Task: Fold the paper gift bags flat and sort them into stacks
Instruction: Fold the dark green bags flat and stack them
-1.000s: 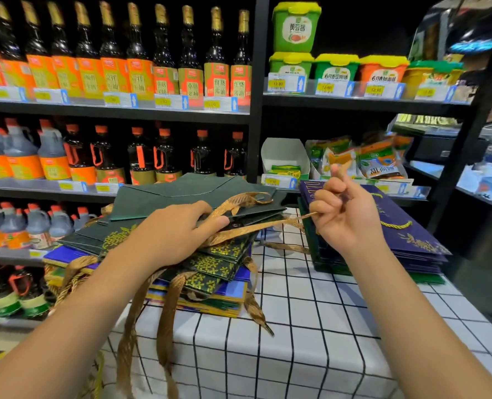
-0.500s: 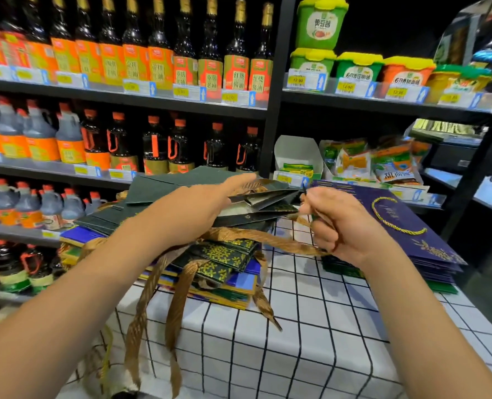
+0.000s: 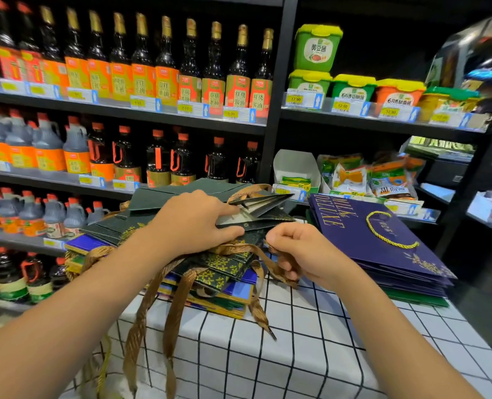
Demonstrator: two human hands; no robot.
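While the left hand (image 3: pixel 193 223) presses flat on a green bag (image 3: pixel 256 205), the right hand (image 3: pixel 299 251) pinches its gold ribbon (image 3: pixel 267 254).

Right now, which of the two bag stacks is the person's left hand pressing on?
The dark green stack with brown ribbon handles, under the left hand; the purple stack lies untouched to the right.

Left hand (image 3: pixel 193 223) hides green bag (image 3: pixel 256 223) middle; far-left bottles (image 3: pixel 11 61) blurred.
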